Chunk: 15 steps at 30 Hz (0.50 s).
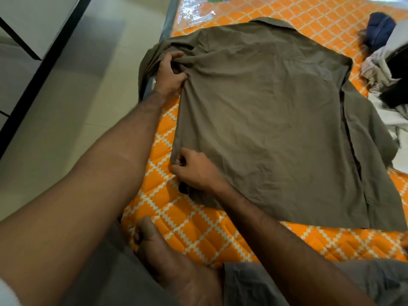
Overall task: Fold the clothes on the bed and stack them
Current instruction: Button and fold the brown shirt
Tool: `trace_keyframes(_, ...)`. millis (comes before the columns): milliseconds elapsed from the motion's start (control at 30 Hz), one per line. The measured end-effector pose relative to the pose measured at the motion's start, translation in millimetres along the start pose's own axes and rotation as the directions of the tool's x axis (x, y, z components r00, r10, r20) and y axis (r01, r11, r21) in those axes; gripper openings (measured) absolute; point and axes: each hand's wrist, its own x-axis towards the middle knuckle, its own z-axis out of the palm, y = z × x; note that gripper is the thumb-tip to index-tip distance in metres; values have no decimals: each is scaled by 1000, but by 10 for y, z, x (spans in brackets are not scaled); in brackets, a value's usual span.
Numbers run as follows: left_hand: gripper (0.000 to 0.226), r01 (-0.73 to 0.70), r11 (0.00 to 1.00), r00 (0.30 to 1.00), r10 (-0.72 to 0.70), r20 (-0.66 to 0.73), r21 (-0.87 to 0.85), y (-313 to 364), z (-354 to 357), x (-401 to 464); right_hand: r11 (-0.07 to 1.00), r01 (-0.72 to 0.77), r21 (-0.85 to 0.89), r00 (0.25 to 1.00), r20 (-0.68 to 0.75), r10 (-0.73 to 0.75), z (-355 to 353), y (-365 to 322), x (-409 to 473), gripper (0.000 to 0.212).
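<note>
On the orange bed (198, 228) lies an olive shirt (276, 120), spread flat, collar far from the person. Both hands grasp it — the left hand (169, 74) bunches the sleeve seam, the right hand (194, 171) pinches the near hem corner. Unfolded clothes (388, 69) are heaped just beside it.

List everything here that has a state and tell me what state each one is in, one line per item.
Olive shirt: spread flat on the bed, back up, left sleeve bunched.
Left hand: grip closed on the shirt near the left shoulder.
Right hand: pinching the shirt's near left hem corner.
Clothes pile: unfolded, heaped at the right.
Orange bedcover: spread flat.
</note>
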Motion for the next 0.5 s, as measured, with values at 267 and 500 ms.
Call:
trace_keyframes(267,45,39,998,984,-31,-176,39,-25,86,78,998,34,-61,999,-32,-36,17,-1,-57,23)
trace_keyframes(500,76,62,988,994,-48,-98,141,201,151,94,985,64,161,998,18,-67,-71,28,-249,62)
